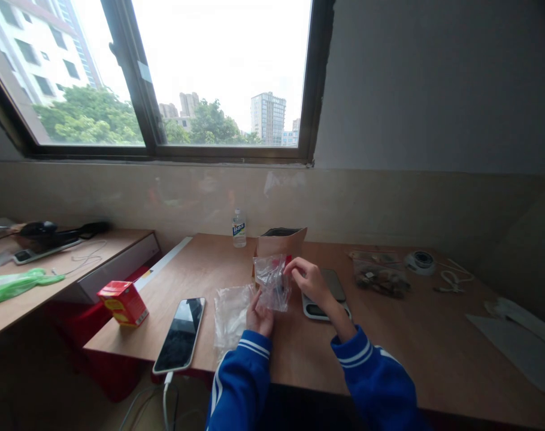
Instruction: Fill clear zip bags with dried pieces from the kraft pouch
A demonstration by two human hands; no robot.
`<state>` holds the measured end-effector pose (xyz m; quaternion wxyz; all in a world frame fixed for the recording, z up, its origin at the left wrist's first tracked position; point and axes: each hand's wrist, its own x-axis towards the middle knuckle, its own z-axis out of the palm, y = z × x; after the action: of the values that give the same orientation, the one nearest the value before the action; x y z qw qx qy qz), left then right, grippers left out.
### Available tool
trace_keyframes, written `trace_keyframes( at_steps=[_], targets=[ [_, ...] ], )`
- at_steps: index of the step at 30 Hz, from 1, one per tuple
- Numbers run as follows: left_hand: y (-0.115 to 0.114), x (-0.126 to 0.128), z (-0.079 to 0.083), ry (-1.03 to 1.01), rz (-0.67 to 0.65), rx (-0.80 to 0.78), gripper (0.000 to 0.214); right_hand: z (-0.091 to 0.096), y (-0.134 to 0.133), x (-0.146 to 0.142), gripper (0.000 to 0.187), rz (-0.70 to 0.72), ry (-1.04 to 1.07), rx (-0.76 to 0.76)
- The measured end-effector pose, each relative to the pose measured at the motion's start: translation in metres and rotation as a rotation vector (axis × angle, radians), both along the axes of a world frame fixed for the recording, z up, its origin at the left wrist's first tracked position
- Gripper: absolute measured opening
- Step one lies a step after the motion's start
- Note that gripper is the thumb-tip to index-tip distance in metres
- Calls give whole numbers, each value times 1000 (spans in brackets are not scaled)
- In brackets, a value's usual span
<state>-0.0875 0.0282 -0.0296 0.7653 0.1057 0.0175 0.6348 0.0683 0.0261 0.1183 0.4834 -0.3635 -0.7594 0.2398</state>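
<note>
Through the head view, the only one I have, I see a clear plastic bag [272, 282] held up above the table [407, 341], in front of a brown paper pouch [279, 242] that stands with its mouth open; a flat clear bag [230, 317] lies just left of the hands, and a white scale with a grey plate [333, 282] sits beyond the right wrist, partly covered by it.

I judge the step in hand to be handling the raised bag at its upper edge; whether it is being opened, closed or smoothed I cannot tell, and the glare on the film hides what, if anything, is inside; to my mind the next move calls for a steady left support and a fine touch from the right fingertips, since thin film slips and creases easily.

The left hand [260, 317] comes in low, palm turned upward, thumb on the near side, grasping the bag's lower left part; the right hand [309, 279] arrives from the right, wrist bent, knuckles up, fingers curled inward with the tips at the bag's upper right edge; whether they pinch the film or merely touch it I cannot tell; both forearms angle inward from blue sleeves [248, 371].
</note>
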Motion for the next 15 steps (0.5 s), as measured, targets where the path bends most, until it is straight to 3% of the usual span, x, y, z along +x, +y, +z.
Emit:
trace_keyframes(
  at_steps=[4,8,15],
  targets=[
    [-1,0,1,-10,18,-36,44,-17,-6,-4,19,111,-171,-101],
    [-1,-2,0,-33,27,-57,44,-27,-8,-11,27,175,-196,-144],
    [-3,1,6,-28,44,-100,42,-40,-6,-4,12,102,-172,-153]
  ],
)
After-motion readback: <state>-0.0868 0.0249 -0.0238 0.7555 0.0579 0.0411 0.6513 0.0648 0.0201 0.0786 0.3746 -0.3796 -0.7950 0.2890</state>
